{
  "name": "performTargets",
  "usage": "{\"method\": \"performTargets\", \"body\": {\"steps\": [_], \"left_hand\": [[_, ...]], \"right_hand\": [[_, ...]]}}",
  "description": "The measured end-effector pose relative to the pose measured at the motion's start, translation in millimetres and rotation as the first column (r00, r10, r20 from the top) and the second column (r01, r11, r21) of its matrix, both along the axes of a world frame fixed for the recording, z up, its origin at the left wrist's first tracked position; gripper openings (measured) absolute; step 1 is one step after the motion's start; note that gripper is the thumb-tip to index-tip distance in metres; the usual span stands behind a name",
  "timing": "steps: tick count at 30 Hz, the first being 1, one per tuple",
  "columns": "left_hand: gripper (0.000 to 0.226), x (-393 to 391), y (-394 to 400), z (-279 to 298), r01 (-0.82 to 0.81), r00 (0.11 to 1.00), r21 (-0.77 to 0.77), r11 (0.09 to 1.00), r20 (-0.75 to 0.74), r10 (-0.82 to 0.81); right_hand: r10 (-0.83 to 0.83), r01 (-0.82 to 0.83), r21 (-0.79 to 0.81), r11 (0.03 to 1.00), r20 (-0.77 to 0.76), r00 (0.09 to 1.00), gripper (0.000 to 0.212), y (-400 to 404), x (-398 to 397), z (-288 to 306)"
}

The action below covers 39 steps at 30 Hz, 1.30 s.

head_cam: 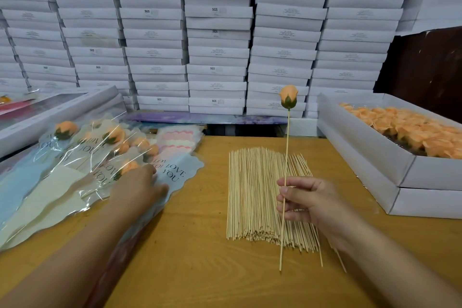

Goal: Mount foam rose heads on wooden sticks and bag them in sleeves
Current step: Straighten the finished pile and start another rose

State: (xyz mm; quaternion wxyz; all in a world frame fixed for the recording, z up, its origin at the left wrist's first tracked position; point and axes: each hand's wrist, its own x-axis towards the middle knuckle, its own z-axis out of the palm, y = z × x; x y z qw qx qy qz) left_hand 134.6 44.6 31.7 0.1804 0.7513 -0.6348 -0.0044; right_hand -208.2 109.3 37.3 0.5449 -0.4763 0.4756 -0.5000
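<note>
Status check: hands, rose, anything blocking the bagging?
Right hand grips stick, rose head mounted, upright. Left hand flat on sleeves. Nothing blocking.

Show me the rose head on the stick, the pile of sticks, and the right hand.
rose head (288,96), head view, orange petals
pile of sticks (252,190), head view, middle
right hand (303,201), head view, knuckles

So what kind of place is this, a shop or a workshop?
Probably a small packing workshop or stockroom: a wall of stacked white cardboard boxes, a bundle of thin wooden sticks on the wooden table, and an open white box of orange foam rose heads.
</note>
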Motion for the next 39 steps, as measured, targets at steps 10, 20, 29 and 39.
{"method": "performTargets", "body": {"steps": [10, 20, 29, 39], "left_hand": [[0.088, -5, -3, 9, 0.002, 0.946, 0.072, 0.997, -0.324, 0.022], [0.033, -9, -7, 13, 0.11, 0.583, 0.222, 0.969, -0.804, 0.118], [0.037, -82, 38, 20, 0.36, 0.076, 0.103, 0.927, -0.994, 0.081], [0.04, -129, 74, 11, 0.574, 0.078, 0.085, 0.814, -0.996, 0.049]], "right_hand": [[-0.004, 0.004, 0.011, 1.0, 0.001, 1.0, 0.016, 1, 1, 2], [-0.003, 0.003, 0.022, 1.0, -0.005, 1.0, 0.017, 3, 2, 4], [0.083, -0.089, 0.095, 0.992, 0.061, 0.995, 0.051, 5, 4, 10], [0.09, -0.125, 0.12, 0.985, 0.264, 0.96, 0.027, 6, 2, 19]]}}
